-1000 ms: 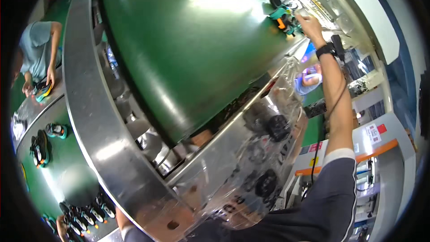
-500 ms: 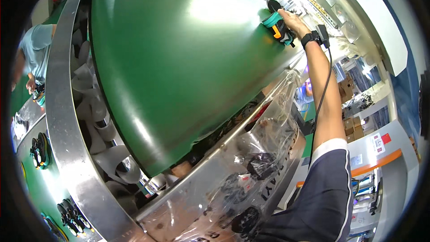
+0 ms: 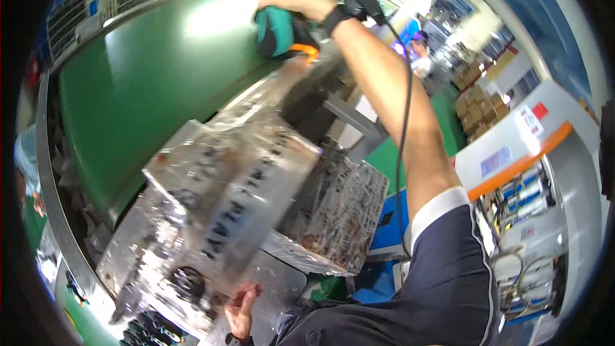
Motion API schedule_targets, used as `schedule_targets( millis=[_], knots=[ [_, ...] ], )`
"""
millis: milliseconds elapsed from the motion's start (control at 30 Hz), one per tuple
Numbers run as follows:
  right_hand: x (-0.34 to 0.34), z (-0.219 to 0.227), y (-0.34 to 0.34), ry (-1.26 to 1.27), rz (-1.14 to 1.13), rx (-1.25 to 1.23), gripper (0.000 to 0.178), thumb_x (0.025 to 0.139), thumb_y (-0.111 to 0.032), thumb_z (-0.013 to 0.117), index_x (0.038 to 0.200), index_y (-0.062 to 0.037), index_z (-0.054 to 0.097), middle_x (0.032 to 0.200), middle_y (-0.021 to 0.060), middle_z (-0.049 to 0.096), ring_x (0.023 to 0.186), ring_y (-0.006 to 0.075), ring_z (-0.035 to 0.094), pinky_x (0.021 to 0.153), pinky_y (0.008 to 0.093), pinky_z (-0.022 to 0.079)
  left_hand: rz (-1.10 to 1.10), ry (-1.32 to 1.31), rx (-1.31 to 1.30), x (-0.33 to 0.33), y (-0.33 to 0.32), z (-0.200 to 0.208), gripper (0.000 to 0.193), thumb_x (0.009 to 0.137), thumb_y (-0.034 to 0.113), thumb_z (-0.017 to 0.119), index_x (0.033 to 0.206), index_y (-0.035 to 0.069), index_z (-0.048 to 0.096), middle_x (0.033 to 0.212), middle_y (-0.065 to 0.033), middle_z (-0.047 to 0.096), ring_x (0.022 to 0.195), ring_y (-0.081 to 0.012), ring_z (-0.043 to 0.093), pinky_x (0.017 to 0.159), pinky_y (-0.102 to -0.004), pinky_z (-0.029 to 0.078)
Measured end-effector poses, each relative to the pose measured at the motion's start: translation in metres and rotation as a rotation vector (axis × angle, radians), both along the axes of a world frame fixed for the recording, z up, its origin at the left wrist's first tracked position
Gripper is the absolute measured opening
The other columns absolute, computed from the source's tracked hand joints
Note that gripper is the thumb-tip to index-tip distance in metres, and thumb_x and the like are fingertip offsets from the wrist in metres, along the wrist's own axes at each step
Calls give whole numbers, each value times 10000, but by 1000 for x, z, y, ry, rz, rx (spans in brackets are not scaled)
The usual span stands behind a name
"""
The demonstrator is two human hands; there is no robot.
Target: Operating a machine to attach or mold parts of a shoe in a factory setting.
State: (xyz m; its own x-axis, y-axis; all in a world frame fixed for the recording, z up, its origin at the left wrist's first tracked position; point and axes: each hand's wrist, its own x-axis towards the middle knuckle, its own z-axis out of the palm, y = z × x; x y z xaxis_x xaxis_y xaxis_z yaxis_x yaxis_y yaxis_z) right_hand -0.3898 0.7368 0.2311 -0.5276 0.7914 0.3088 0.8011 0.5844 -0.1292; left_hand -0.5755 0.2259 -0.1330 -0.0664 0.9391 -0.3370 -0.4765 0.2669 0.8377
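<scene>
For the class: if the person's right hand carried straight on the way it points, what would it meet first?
The right hand, gripping a teal tool, points left over the green conveyor belt; probably the belt surface first, though depth is unclear.

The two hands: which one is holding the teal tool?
The right hand, stretched far out over the green surface, grips the teal tool. The left hand stays low, touching the clear plastic bag.

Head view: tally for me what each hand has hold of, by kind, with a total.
Teal and orange handheld tool, gripped by the right hand: 1
Clear plastic bag of dark parts, touched from below by the left hand: 1
Total: 2
</scene>
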Motion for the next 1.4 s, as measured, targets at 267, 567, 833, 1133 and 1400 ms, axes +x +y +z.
schedule_targets(
  millis=[267, 567, 833, 1133, 1400],
  knots=[
    [48, 30, -290, 327, 211, 542, 805, 564, -285, 775, 1235, 3, 435, 798, 158, 555, 673, 347, 530, 689, 457, 444, -292, -310, 623, 110, 54, 137, 903, 811, 365, 767, 1476, -6, 281, 1468, -216, 390, 1346, -350, 412, 1114, -492, 323],
    [212, -56, -550, 156, -651, 638, 891, 664, -423, 784, 1346, 35, 442, 944, 132, 539, 867, 273, 486, 780, 400, 366, -385, -204, 614, 293, -1, 184, 881, 771, 70, 727, 1492, -14, 228, 1420, -190, 412, 1220, -262, 493, 1021, -355, 389],
    [393, -186, -762, 1467, -873, 343, 585, 737, -105, 739, 1280, -5, 546, 1129, 59, 614, 991, 115, 569, 866, 253, 477, -1154, -239, 579, 484, -126, 158, 435, 923, 67, 595, 1335, 9, 464, 1156, -65, 594, 1033, -163, 585, 905, -297, 467],
    [478, -233, -978, 1446, -1553, 768, 594, 661, -67, 742, 1228, -16, 574, 1022, 76, 652, 869, 133, 610, 802, 272, 507, -1740, -40, 452, 681, -283, 112, 401, 979, 328, 555, 1190, -14, 541, 1051, -31, 599, 933, -122, 548, 828, -272, 452],
    [526, -227, -1060, 1194, -1934, 961, 564, 669, -23, 708, 1215, 7, 566, 958, 58, 647, 815, 127, 609, 763, 258, 504, -1449, 484, 970, 942, -374, -30, 689, 672, 418, 801, 1090, -85, 587, 1043, -270, 660, 985, -384, 644, 834, -433, 508]
  ],
)
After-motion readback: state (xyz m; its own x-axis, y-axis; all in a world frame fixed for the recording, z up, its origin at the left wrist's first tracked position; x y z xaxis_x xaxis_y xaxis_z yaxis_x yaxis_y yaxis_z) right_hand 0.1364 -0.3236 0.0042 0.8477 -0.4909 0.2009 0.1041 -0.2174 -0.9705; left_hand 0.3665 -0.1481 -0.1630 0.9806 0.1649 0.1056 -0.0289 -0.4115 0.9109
